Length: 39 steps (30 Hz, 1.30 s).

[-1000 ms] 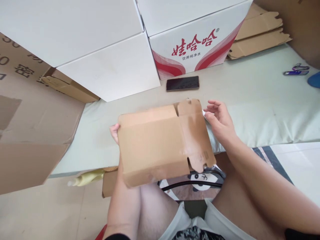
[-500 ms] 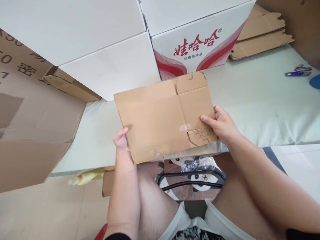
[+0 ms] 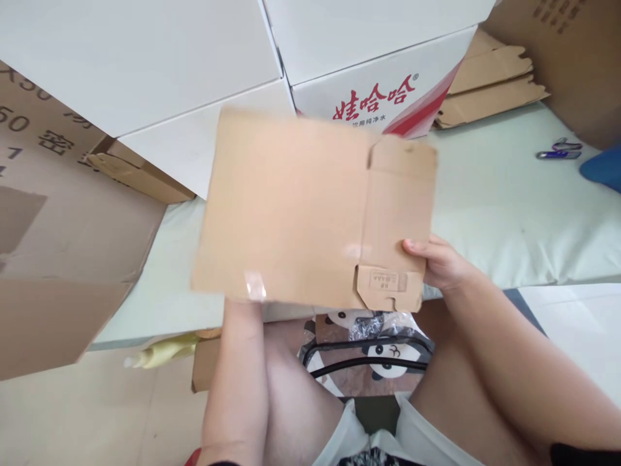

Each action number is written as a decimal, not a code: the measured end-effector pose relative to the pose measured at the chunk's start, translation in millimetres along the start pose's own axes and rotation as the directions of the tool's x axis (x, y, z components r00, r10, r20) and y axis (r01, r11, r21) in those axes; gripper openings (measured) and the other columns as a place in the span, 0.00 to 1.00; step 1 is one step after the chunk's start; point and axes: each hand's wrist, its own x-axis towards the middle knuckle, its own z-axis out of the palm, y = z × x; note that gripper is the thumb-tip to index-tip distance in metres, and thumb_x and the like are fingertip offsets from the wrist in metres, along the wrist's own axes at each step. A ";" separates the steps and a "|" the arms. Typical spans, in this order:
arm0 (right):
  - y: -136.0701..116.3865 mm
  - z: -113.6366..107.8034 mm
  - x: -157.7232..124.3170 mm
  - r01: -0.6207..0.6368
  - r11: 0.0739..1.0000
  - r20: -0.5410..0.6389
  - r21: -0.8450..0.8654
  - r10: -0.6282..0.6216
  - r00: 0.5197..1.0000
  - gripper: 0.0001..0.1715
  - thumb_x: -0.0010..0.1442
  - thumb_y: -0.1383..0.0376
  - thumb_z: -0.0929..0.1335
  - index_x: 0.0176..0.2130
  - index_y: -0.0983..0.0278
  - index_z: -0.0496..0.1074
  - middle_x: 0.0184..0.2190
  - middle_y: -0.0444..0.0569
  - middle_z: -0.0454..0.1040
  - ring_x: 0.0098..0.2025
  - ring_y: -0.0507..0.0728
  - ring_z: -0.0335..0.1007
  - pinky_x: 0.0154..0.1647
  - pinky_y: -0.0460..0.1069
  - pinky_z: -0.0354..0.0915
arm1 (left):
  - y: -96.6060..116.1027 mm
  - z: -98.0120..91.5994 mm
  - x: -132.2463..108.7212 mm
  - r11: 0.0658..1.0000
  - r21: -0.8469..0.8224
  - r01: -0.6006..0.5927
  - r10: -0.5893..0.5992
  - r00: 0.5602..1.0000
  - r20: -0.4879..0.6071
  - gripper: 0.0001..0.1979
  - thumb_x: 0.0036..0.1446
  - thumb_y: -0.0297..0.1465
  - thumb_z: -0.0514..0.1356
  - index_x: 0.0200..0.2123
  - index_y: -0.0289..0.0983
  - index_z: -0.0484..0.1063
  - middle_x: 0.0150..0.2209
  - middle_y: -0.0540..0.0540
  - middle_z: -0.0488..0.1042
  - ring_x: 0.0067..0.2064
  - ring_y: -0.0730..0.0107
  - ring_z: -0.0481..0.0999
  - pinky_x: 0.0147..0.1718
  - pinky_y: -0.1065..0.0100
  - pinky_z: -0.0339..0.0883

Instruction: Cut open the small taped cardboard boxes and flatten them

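A flattened brown cardboard box (image 3: 286,207) hangs in the air above my lap, its broad face toward me. Creases, cut flaps and a small printed panel show along its right side, and a piece of clear tape shines near the lower left edge. My right hand (image 3: 439,262) grips the right edge, thumb on the near face and fingers behind. Behind the cardboard's lower left part, my left hand is hidden; only the wrist and forearm (image 3: 240,369) show below it, so its fingers cannot be seen.
White cartons (image 3: 194,71) with red print are stacked behind the cardboard on a pale green padded surface (image 3: 504,213). A large brown carton (image 3: 72,259) stands at left, folded cardboard (image 3: 490,97) at the back right. Nearby lie a purple-handled tool (image 3: 557,154) and a blue object (image 3: 601,169).
The flattened box has turned clockwise, its left end rising at the top and its right end dropping. My left hand has gone from its left edge to behind it. My right hand has shifted slightly down.
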 end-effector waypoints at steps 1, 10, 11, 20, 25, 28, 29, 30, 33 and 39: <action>-0.7 0.0 -1.0 0.080 0.997 -0.044 -0.019 -0.080 0.996 0.33 0.48 0.43 0.77 0.48 0.58 0.78 0.45 0.53 0.84 0.48 0.69 0.82 0.45 0.64 0.80 | 1.1 1.2 7.0 1.000 0.002 -0.003 0.003 1.000 0.012 0.23 0.54 0.57 0.60 0.39 0.47 0.78 0.37 0.44 0.82 0.49 0.53 0.81 0.44 0.55 0.78; -45.3 -27.0 -48.7 0.405 0.849 -0.597 -0.339 -0.527 0.605 0.16 0.61 0.44 0.69 0.49 0.38 0.74 0.58 0.38 0.76 0.57 0.70 0.74 0.14 0.53 0.60 | -6.8 28.6 9.4 0.986 -0.001 0.164 -0.161 0.968 0.193 0.27 0.52 0.59 0.58 0.43 0.47 0.77 0.45 0.40 0.81 0.52 0.42 0.80 0.51 0.39 0.70; -48.6 -33.2 -56.8 0.405 0.850 -0.689 -0.337 -0.516 0.509 0.12 0.60 0.47 0.72 0.45 0.37 0.75 0.58 0.36 0.76 0.56 0.69 0.75 0.12 0.50 0.55 | -7.2 29.2 9.0 0.984 -0.016 0.177 -0.170 0.963 0.211 0.26 0.52 0.58 0.58 0.42 0.47 0.77 0.44 0.40 0.81 0.50 0.42 0.80 0.50 0.39 0.71; -78.2 -107.5 -52.9 0.228 0.824 -0.731 -0.519 -0.566 0.380 0.07 0.58 0.57 0.76 0.36 0.47 0.76 0.50 0.41 0.80 0.51 0.65 0.78 0.22 0.51 0.73 | -3.6 28.8 11.7 0.965 -0.121 0.233 -0.189 0.936 0.298 0.22 0.51 0.54 0.61 0.40 0.45 0.77 0.40 0.43 0.82 0.43 0.47 0.82 0.47 0.43 0.74; -147.8 -150.6 56.9 0.182 0.853 -0.728 -0.489 -0.515 0.453 0.15 0.58 0.67 0.74 0.29 0.58 0.64 0.30 0.42 0.71 0.28 0.49 0.71 0.28 0.46 0.72 | -3.3 27.9 14.5 0.959 -0.133 0.252 -0.197 0.924 0.328 0.21 0.52 0.53 0.62 0.40 0.44 0.77 0.41 0.42 0.83 0.44 0.47 0.82 0.47 0.44 0.74; -152.8 -145.1 103.3 0.012 0.882 -0.701 -0.472 -0.383 0.601 0.17 0.61 0.63 0.73 0.26 0.59 0.63 0.24 0.44 0.68 0.25 0.50 0.69 0.27 0.48 0.72 | -1.1 28.2 16.1 0.954 -0.152 0.258 -0.198 0.924 0.326 0.21 0.50 0.52 0.64 0.40 0.43 0.77 0.40 0.43 0.83 0.42 0.49 0.82 0.46 0.46 0.75; -143.8 -136.7 109.9 -0.049 0.881 -0.691 -0.470 -0.333 0.641 0.17 0.62 0.63 0.72 0.26 0.60 0.64 0.24 0.45 0.69 0.25 0.51 0.70 0.27 0.49 0.73 | 0.2 28.3 16.1 0.952 -0.162 0.258 -0.197 0.927 0.320 0.21 0.49 0.51 0.64 0.40 0.43 0.77 0.40 0.43 0.83 0.42 0.50 0.82 0.45 0.47 0.76; -131.2 -125.8 112.5 -0.102 0.875 -0.680 -0.473 -0.289 0.674 0.15 0.62 0.64 0.72 0.27 0.61 0.65 0.25 0.47 0.71 0.26 0.52 0.72 0.27 0.49 0.74 | 1.7 28.3 15.8 0.951 -0.171 0.258 -0.196 0.930 0.312 0.21 0.49 0.51 0.65 0.39 0.43 0.77 0.40 0.43 0.83 0.41 0.51 0.82 0.44 0.48 0.76; -87.6 -85.1 104.6 -0.202 0.839 -0.625 -0.505 -0.195 0.756 0.06 0.58 0.69 0.73 0.33 0.64 0.71 0.32 0.50 0.76 0.30 0.52 0.75 0.28 0.46 0.76 | 6.2 27.6 13.5 0.945 -0.199 0.261 -0.194 0.933 0.302 0.19 0.48 0.47 0.66 0.38 0.42 0.77 0.38 0.45 0.82 0.40 0.54 0.82 0.43 0.50 0.77; -63.6 -6.7 92.6 -0.234 0.721 -0.465 -0.652 -0.138 0.874 0.05 0.60 0.70 0.69 0.39 0.63 0.73 0.38 0.51 0.78 0.35 0.52 0.77 0.33 0.44 0.76 | 12.9 23.2 5.3 0.943 -0.286 0.167 -0.084 0.956 0.282 0.06 0.43 0.27 0.64 0.26 0.40 0.69 0.34 0.52 0.80 0.38 0.64 0.82 0.43 0.58 0.78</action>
